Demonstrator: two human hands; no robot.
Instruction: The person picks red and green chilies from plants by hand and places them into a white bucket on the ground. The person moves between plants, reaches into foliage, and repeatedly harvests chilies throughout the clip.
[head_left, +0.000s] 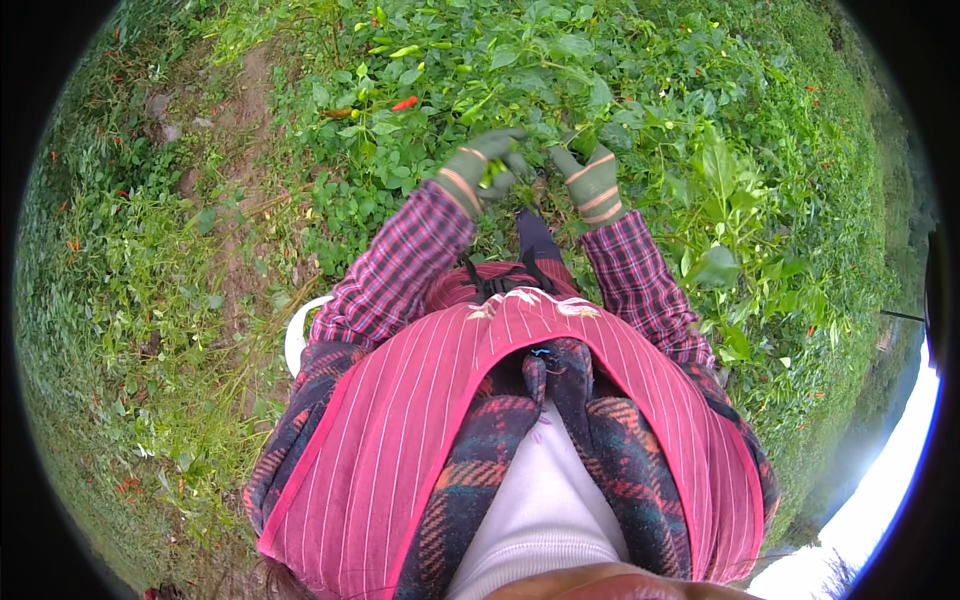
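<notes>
Both of my hands wear green gloves with pale orange bands and reach into a leafy chili pepper plant (547, 67). My left hand (480, 166) is curled around several green chili peppers (491, 174), which show between its fingers and palm. Close by on the right, my right hand (589, 182) has its fingertips among the leaves and stems. Foliage hides those tips, so whether they pinch anything is unclear. Up and left of my left hand hangs a red chili pepper (405, 103). Pale green chili peppers (405, 51) hang higher on the plant.
A strip of bare soil (247, 142) runs along the left between the plants. Beside my left elbow shows the curved edge of a white object (297, 337). My dark-clad lower leg (535, 234) stands below the hands. Tall leafy shoots (720, 255) rise near my right forearm.
</notes>
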